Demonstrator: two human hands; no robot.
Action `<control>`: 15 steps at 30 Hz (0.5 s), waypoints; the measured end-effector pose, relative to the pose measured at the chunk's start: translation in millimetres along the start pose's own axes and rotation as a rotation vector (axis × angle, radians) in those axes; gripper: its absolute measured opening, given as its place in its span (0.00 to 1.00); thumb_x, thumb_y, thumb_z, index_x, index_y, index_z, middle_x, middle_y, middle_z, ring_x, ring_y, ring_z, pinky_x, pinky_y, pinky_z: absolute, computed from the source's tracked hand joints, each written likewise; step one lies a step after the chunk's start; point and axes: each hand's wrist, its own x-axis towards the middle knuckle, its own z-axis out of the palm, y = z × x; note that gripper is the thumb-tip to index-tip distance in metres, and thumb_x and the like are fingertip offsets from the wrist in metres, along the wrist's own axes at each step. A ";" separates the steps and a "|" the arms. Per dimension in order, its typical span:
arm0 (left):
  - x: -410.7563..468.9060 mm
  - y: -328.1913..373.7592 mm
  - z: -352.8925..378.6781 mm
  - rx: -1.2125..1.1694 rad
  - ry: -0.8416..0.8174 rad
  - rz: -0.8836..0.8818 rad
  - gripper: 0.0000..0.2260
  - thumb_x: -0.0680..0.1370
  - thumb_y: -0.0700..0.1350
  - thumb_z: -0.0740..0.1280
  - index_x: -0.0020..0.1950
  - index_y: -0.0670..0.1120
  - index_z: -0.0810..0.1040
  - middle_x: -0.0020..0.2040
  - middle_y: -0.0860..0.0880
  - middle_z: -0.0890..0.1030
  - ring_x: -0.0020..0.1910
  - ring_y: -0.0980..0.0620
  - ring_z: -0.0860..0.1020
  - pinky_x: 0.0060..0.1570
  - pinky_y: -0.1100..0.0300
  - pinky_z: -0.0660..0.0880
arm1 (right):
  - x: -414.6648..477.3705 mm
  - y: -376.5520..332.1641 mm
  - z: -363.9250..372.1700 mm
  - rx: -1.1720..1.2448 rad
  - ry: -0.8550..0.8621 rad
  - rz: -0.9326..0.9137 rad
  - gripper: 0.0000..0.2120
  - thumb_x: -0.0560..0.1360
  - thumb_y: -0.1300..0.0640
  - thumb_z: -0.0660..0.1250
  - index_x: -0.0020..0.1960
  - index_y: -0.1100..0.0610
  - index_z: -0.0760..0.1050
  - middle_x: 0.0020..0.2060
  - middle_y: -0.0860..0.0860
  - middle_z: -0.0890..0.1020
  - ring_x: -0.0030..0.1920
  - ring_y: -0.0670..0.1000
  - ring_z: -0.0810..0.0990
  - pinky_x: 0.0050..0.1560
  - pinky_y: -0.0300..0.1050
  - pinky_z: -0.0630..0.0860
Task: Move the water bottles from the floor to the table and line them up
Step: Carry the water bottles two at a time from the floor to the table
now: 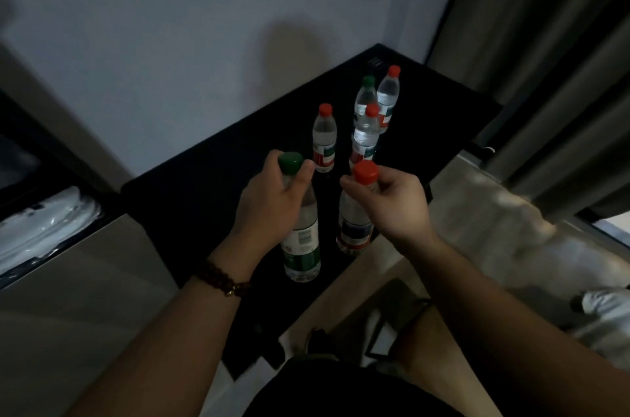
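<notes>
My left hand (271, 198) grips the neck of a green-capped water bottle (301, 246) that stands upright over the near part of the black table (191, 198). My right hand (395, 201) pinches the neck of a red-capped bottle (354, 229) just to its right, near the table's right edge. Farther back on the table stand several more bottles: a red-capped one (324, 138) alone, then a cluster of a red-capped one (366, 137), a green-capped one (364, 97) and another red-capped one (389, 97).
A pale wall (204, 24) runs behind the table. Grey curtains (562, 92) hang at the right. The light floor (477, 229) lies below right, with a white shoe (603, 304) on it. A dark bin with white plastic (44, 225) sits at the left.
</notes>
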 end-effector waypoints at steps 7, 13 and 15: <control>42.0 0.5 22.7 -0.029 -0.025 0.033 0.20 0.75 0.74 0.55 0.55 0.61 0.68 0.50 0.57 0.84 0.47 0.60 0.82 0.48 0.49 0.82 | 54.8 13.6 -3.7 -0.082 -0.012 -0.050 0.07 0.73 0.47 0.78 0.47 0.49 0.86 0.45 0.45 0.83 0.51 0.46 0.83 0.53 0.58 0.81; 57.8 -9.0 27.0 -0.004 0.014 -0.011 0.17 0.77 0.71 0.57 0.55 0.61 0.68 0.45 0.57 0.82 0.43 0.64 0.80 0.39 0.60 0.77 | 92.8 24.0 4.8 -0.080 -0.171 -0.038 0.18 0.74 0.44 0.76 0.44 0.60 0.83 0.39 0.57 0.84 0.43 0.55 0.85 0.47 0.62 0.81; 63.6 -12.0 26.8 0.022 0.036 -0.041 0.16 0.78 0.70 0.58 0.55 0.60 0.68 0.44 0.57 0.82 0.43 0.65 0.79 0.38 0.60 0.76 | 106.5 29.6 9.0 -0.062 -0.217 -0.042 0.19 0.73 0.44 0.76 0.43 0.62 0.82 0.38 0.58 0.84 0.42 0.56 0.85 0.46 0.62 0.81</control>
